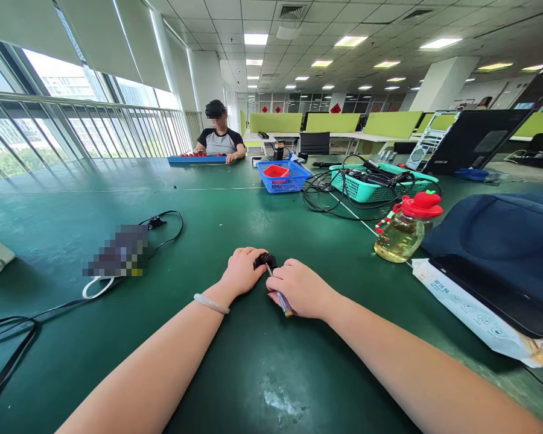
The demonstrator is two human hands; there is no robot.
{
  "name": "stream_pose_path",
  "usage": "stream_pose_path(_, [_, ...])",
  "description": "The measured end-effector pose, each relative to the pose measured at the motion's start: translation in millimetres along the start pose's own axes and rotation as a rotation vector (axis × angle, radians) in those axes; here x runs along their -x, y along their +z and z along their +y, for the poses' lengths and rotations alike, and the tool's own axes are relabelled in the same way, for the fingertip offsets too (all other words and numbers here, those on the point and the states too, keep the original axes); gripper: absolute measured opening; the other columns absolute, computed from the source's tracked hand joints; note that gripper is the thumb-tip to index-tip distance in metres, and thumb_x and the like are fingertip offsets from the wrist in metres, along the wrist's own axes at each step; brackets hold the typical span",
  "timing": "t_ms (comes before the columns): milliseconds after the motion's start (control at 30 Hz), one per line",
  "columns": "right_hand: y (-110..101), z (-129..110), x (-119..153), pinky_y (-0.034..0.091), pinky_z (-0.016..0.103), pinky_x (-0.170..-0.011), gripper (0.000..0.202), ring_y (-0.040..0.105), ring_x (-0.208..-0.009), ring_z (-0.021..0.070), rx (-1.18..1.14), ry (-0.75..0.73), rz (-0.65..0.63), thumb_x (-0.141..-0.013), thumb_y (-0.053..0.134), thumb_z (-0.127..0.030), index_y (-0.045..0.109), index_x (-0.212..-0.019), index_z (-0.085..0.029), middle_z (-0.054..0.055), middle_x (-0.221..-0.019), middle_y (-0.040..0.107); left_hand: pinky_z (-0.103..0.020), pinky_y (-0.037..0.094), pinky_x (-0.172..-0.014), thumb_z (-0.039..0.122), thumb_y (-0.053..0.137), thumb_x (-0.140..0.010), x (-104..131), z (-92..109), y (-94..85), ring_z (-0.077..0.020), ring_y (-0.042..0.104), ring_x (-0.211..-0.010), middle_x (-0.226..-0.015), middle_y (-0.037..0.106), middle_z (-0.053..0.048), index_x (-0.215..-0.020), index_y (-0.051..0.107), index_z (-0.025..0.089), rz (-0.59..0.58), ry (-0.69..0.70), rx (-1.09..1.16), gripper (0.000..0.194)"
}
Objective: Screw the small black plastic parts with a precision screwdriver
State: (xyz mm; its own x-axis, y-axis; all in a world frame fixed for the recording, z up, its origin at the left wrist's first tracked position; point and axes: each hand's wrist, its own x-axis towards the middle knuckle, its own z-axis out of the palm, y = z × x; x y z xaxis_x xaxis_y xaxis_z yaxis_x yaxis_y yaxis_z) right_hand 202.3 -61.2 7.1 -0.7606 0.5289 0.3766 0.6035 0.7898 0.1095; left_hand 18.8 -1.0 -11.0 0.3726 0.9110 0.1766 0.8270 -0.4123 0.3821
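Note:
My left hand, with a pale bangle at its wrist, is closed around a small black object on the green tabletop. Fingers cover much of that object, so its kind does not show. In my right hand is a slim screwdriver, its thin metal shaft pointing up and left to the black object and its handle end sticking out below my fingers. Whether the tip touches a screw is too small to tell. Both hands are close together at the middle of the table.
At right stand a jar with a red lid, a dark blue bag and a black phone on a white packet. Beyond are a blue basket and a teal basket with cables. A person sits across.

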Motion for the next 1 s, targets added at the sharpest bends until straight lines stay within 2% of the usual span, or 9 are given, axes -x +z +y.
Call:
stream_pose_path(200, [1.0,0.8,-0.2,0.035,0.03,-0.071,0.015,0.058,-0.061,0.0141,-0.168,0.078,0.045,-0.089,0.061,-0.022,0.06,-0.074,-0.02,-0.001,-0.067,0.068,-0.046,0.04,-0.11,0.031,0.056,-0.088,0.2,1.6,-1.5,-0.0293,0.049,-0.127,-0.131,0.064,-0.005,-0.127,0.063,0.029,-0.008,-0.003,-0.006,0.04])
stream_pose_path(400, [-3.2,0.5,-0.3,0.038,0.031,-0.074,0.027,0.058,-0.064,0.0154,-0.285,0.153,0.121,-0.091,0.06,-0.044,0.061,-0.078,-0.021,0.0,-0.069,0.067,-0.046,0.04,-0.11,0.032,0.056,-0.088,1.0,1.4,-1.5,-0.0293,0.049,-0.127,-0.13,0.064,-0.005,-0.127,0.063,0.028,-0.008,-0.011,-0.005,0.039])
stream_pose_path(467, [-4.1,0.3,-0.2,0.038,0.031,-0.074,0.03,0.057,-0.065,0.0155,-0.307,0.183,0.161,-0.094,0.056,-0.046,0.061,-0.079,-0.021,0.001,-0.07,0.068,-0.046,0.04,-0.109,0.033,0.057,-0.089,0.9,0.7,-1.0,-0.0292,0.049,-0.127,-0.13,0.064,-0.005,-0.127,0.063,0.029,-0.006,-0.008,-0.003,0.039])
stream_pose_path(633, [-4.0,1.8,0.5,0.036,0.03,-0.072,0.032,0.052,-0.062,0.0141,-0.317,0.225,0.24,-0.098,0.046,-0.037,0.061,-0.075,-0.02,0.001,-0.067,0.066,-0.046,0.041,-0.108,0.033,0.057,-0.089,0.8,0.6,-1.3,-0.029,0.049,-0.127,-0.131,0.064,-0.006,-0.126,0.063,0.029,-0.007,-0.002,-0.007,0.038])
stream_pose_path(1000, [-0.6,3.0,1.1,0.036,0.03,-0.073,0.034,0.048,-0.06,0.0136,-0.205,0.177,0.292,-0.098,0.043,-0.028,0.056,-0.067,-0.02,0.0,-0.062,0.06,-0.044,0.039,-0.109,0.032,0.058,-0.089,1.3,1.3,-1.5,-0.0287,0.049,-0.126,-0.13,0.065,-0.005,-0.125,0.063,0.028,0.0,-0.001,-0.001,0.037])
